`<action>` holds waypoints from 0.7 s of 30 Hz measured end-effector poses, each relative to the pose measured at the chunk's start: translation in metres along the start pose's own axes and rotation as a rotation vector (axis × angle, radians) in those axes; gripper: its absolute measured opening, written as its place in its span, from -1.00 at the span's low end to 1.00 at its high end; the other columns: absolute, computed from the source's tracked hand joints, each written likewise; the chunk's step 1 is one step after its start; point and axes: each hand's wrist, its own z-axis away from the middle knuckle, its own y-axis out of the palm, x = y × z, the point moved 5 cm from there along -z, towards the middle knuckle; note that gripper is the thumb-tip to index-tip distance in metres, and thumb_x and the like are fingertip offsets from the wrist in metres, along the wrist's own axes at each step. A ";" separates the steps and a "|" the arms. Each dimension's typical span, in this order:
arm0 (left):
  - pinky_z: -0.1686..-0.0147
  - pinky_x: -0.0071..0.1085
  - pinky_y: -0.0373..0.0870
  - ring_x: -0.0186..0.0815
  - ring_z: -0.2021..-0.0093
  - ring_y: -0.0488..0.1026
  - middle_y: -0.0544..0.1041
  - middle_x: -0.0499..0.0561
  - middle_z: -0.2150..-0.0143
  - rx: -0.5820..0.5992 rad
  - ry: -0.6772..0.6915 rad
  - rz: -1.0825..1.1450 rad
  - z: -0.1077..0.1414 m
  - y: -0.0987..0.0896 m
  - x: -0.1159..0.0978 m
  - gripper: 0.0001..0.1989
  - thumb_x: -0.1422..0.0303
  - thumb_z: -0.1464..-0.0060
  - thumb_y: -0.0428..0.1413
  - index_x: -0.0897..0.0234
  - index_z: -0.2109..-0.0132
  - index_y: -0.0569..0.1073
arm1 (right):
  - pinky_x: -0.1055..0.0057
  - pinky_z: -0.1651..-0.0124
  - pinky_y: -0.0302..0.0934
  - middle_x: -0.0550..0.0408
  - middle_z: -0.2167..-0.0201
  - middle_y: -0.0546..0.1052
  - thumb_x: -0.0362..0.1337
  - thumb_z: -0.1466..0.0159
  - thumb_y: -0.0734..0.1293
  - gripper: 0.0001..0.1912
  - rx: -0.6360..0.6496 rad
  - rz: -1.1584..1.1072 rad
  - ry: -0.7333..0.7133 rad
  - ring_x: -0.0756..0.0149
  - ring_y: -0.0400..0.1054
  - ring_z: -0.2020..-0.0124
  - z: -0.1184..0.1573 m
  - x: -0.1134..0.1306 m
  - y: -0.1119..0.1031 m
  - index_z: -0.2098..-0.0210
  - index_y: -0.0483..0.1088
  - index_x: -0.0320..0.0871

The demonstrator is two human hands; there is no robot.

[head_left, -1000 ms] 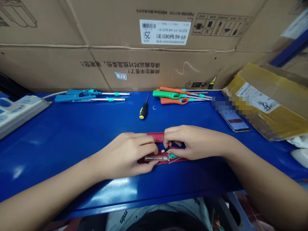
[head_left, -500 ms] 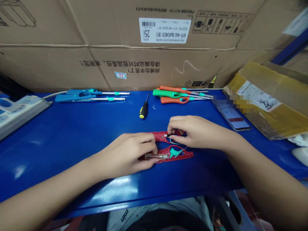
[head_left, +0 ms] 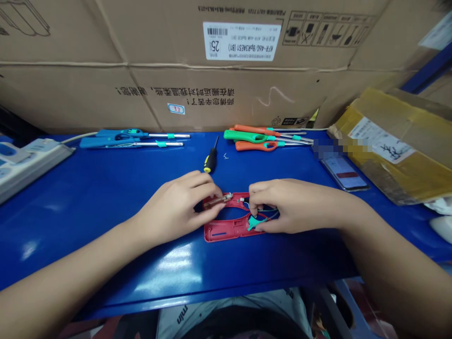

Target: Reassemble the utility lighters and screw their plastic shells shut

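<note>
At nine o'clock, your left hand (head_left: 180, 203) pinches a clear tube (head_left: 219, 200) over the far red shell (head_left: 234, 198); at three, your right hand (head_left: 282, 202) pinches a teal piece (head_left: 252, 223) at the near red shell (head_left: 226, 229). Both lie hollow-up, seemingly for access.

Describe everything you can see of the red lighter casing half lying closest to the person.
The nearer red lighter casing half looks like moulded plastic: a long, shallow shell with raised edges and small ribs inside. It lies hollow side up on the blue table; a narrow slot shows near its left end. The right hand hides its right end, fingers at the teal trigger there; whether they touch the casing is unclear.
</note>
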 end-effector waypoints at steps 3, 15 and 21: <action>0.26 -0.32 0.35 -0.24 0.25 0.42 0.57 0.04 0.22 0.078 0.170 -0.043 0.002 0.002 -0.014 -0.73 0.14 -0.33 0.11 0.26 0.15 0.54 | 0.39 0.30 0.10 0.12 0.32 0.50 -0.34 -0.26 0.39 -0.97 0.025 0.002 -0.009 0.32 0.36 0.30 -0.001 0.000 0.003 0.33 0.50 -0.12; 0.22 -0.32 0.35 -0.25 0.22 0.46 0.58 0.00 0.26 0.204 0.285 0.015 0.007 0.016 -0.023 -0.85 0.32 -0.35 0.08 0.24 0.11 0.54 | 0.40 0.33 0.05 0.11 0.33 0.50 -0.34 -0.26 0.34 -0.91 -0.227 0.088 0.075 0.38 0.30 0.37 -0.001 -0.012 -0.014 0.40 0.43 -0.14; 0.19 -0.32 0.33 -0.24 0.21 0.47 0.60 0.02 0.24 0.187 0.322 0.007 0.009 0.016 -0.026 -0.79 0.32 -0.40 0.02 0.24 0.08 0.54 | 0.38 0.34 0.01 0.10 0.30 0.49 -0.30 -0.32 0.30 -0.89 -0.301 0.238 0.130 0.36 0.31 0.36 -0.001 -0.011 -0.015 0.35 0.41 -0.15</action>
